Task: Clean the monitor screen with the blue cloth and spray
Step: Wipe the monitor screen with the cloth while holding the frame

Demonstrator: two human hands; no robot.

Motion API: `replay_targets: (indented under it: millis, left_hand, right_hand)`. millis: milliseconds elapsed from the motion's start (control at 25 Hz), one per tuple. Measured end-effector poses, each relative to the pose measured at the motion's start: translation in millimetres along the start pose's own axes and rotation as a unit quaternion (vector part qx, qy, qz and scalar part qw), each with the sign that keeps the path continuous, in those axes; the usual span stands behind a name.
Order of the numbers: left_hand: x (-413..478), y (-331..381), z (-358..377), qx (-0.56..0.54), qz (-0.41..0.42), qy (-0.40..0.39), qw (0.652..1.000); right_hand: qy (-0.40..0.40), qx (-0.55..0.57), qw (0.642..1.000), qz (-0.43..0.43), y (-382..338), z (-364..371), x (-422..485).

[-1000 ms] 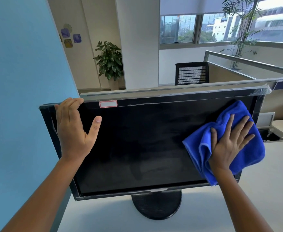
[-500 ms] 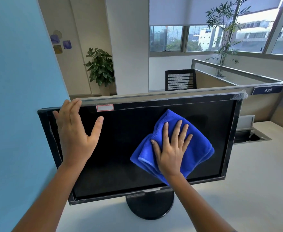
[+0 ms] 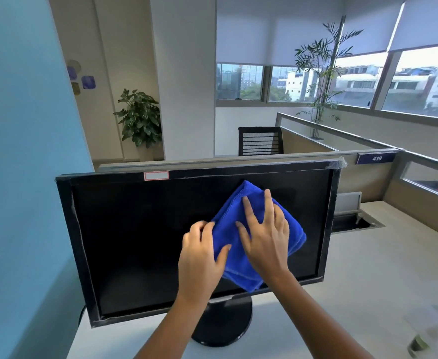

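Your blue cloth [image 3: 228,216] is folded into a thick pad and sits flat against the monitor [image 3: 135,242], a bit right of the screen's centre and in its upper half. One corner of it points up toward the top bezel.

Your right hand [image 3: 267,244] is laid flat on top of the cloth with its fingers [image 3: 269,206] straight and spread wide, pressing it against the glass. Blue shows past the fingertips, out to the right of the hand, and below the wrist.

Your left hand [image 3: 199,257] is at the cloth's left edge. Its fingers are curled up right where the fabric ends, and the thumb lies across the front of the cloth, so it looks like a pinch on that edge (can't tell whether the fingertips are tucked under the fold or just butted against it). The two hands are close, thumbs nearly meeting over the blue.

The monitor stands upright on its round black stand [image 3: 223,330] on the pale tabletop [image 3: 368,281], with a blue wall [image 3: 18,177] just beside its left edge. There's a white sticker [image 3: 156,175] with a red border on the top bezel. Behind the partition there's a black mesh chair [image 3: 260,141] and a potted plant [image 3: 140,120].
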State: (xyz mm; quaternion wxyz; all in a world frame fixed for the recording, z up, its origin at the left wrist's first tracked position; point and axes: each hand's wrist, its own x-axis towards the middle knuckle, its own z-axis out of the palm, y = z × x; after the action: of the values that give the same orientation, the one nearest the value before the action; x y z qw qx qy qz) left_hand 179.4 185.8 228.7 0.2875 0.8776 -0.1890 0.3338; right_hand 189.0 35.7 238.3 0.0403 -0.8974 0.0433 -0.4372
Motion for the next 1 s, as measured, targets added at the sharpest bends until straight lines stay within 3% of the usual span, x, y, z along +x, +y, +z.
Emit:
replay_targets:
  millis: [120, 200, 360, 560, 720, 880, 1000]
  left_hand:
    - [1.2, 8.1, 1.4, -0.027, -0.055, -0.004, 0.998]
    - [1.5, 15.4, -1.7, -0.024, -0.048, -0.012, 0.998]
    - [-3.2, 42.2, -9.2, 0.017, 0.111, -0.050, 0.992]
    - [-18.8, 94.0, -4.0, 0.014, 0.206, -0.128, 0.970]
    - [-36.8, 123.9, 18.5, 0.004, 0.202, -0.179, 0.963]
    - [-51.1, 140.7, 52.2, 0.023, 0.141, -0.258, 0.956]
    - [-57.3, 159.3, 61.5, 0.026, 0.142, -0.229, 0.963]
  right_hand:
    - [0.022, -0.021, 0.999, -0.027, 8.7, -8.2, 2.1]
    - [0.046, -0.024, 0.997, -0.053, 18.1, -13.7, 3.0]
    - [0.068, 0.008, 0.992, -0.106, 48.7, -28.6, 0.4]
    - [-0.026, 0.016, 0.986, -0.163, 117.8, -54.5, -31.5]
    - [-0.081, 0.096, 0.973, -0.191, 194.6, -68.7, -70.3]
    - [-0.168, 0.149, 0.960, -0.169, 238.0, -73.7, -94.4]
    - [-0.114, 0.159, 0.969, -0.149, 252.7, -76.3, -100.5]
